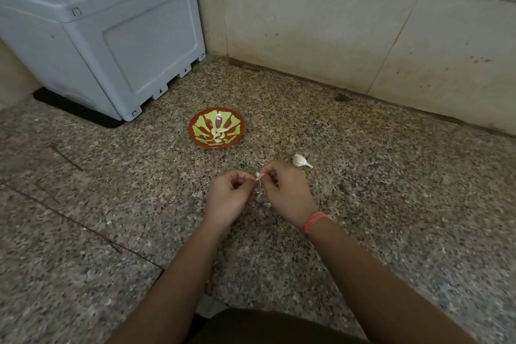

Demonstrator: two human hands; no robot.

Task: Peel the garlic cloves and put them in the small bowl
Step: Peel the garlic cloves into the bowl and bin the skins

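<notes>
Garlic cloves, several peeled, already lie in the small bowl. I see left hand and right hand pinching another clove; one unpeeled piece waits on the bench.

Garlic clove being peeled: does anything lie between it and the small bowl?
Nothing visible does. Only bare countertop separates the clove from the small bowl; the unpeeled garlic piece lies off to the right.

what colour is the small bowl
Reddish-brown small bowl with light green leaf-like patches inside, seen in the head view.
</notes>
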